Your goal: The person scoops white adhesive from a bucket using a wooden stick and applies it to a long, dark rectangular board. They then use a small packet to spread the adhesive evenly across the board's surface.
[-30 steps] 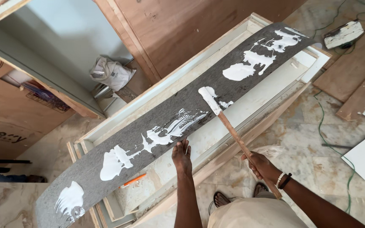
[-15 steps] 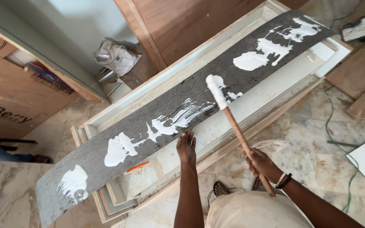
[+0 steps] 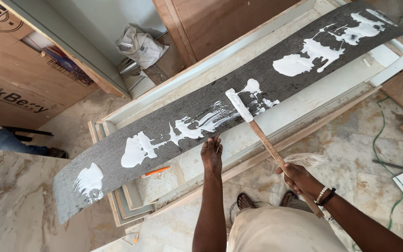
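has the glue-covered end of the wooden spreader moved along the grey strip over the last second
Cannot tell for sure: the camera shifted too. The spreader head sits beside the same middle white patch on the grey strip, so little if any.

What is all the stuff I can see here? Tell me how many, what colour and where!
Long sheet: one, dark grey, lying slantwise across a pale frame.
Glue blobs: several, white, along the sheet.
Spreader stick: one, brown wood with white tip, on the sheet's middle.
Pen: one, orange, below the sheet.
Bag: one, whitish, top centre.
Cable: one, green, right floor.
Left hand: fingers pressing the sheet's near edge.
Right hand: gripping the stick.
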